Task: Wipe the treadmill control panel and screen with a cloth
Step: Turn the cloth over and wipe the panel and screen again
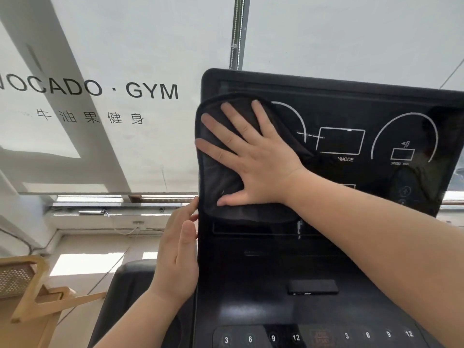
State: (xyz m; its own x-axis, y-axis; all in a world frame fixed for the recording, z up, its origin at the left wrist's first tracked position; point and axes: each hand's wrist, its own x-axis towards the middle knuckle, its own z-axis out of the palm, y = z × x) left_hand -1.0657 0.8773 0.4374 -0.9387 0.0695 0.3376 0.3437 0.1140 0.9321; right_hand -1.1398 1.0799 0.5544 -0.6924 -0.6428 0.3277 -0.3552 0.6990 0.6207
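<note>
1. Lowest in the frame, the control panel (251, 272) carried a row of numbered buttons (273, 338) marked 3, 6, 9 and 12, the series given twice. Just above them, at lower centre, a small black rectangular piece (312, 287) lay on the panel.

2. The left hand (177, 257) came up from the lower left and rested against the left edge of the panel. Its grip was open, the fingers nearly straight and the fingertips touching the edge. It held nothing.

3. The right forearm crossed the panel from the lower right. The right hand (256, 164) lay flat on the cloth (226, 197), fingers spread and straight, palm pressing down. The grip was open and did not pinch the fabric.

4. The cloth, dark grey, covered the left part of the screen (351, 116), left of the frame's centre. Its left border reached the screen's left edge. It hid most of one white dial arc.

5. To the right of the cloth, the screen showed a white rectangle, the word MODE and a second arc marked SPEED.

6. Beyond, a pale blind (125, 46) filled the upper frame, printed GYM (150, 91). A wooden chair (30, 285) stood at lower left.
</note>
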